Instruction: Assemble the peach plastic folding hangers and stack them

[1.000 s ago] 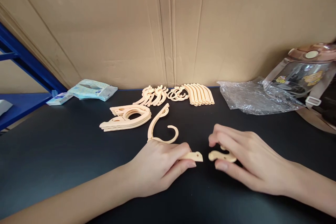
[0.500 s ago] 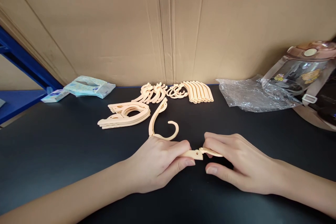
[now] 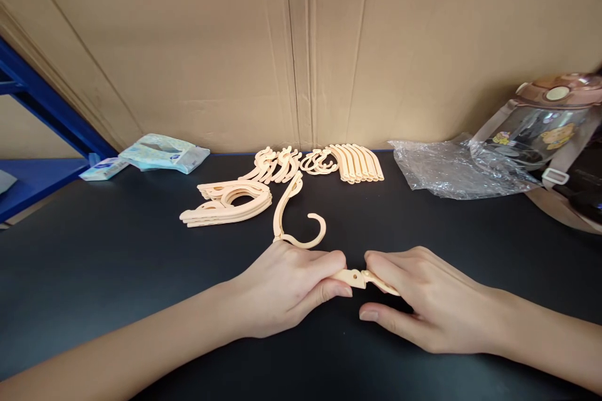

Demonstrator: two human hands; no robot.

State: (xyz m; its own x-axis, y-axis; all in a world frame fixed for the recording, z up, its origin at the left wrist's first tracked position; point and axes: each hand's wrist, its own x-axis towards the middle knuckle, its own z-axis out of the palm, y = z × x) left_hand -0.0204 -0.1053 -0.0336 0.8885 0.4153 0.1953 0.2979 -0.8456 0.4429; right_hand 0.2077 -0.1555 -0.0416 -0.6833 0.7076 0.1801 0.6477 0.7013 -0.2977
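My left hand [image 3: 296,288] is closed round a cream plastic folding clothes hanger [image 3: 282,216], pinching one arm between thumb and fingers. The hanger's curved hook and its other arm stick out beyond the knuckles. From the pinch a short arm end [image 3: 353,277] with a small hole points right. A slim curved hanger piece [image 3: 382,286] meets that end at an angle. My right hand [image 3: 423,301] has its bent fingers against this piece, partly hiding it, while the thumb is held apart below.
Left of the hanger lies a stack of folded hangers [image 3: 226,216]. Behind are loose hooks [image 3: 322,163], curved pieces [image 3: 270,166] and a row of arms [image 3: 357,164]. A tissue pack [image 3: 164,151] sits left; a clear plastic bag [image 3: 451,169] and strapped bottle [image 3: 540,125] stand right.
The slim piece has tilted further down at its right end. My right hand has turned slightly, its thumb moving left. The whole view has shifted a little.
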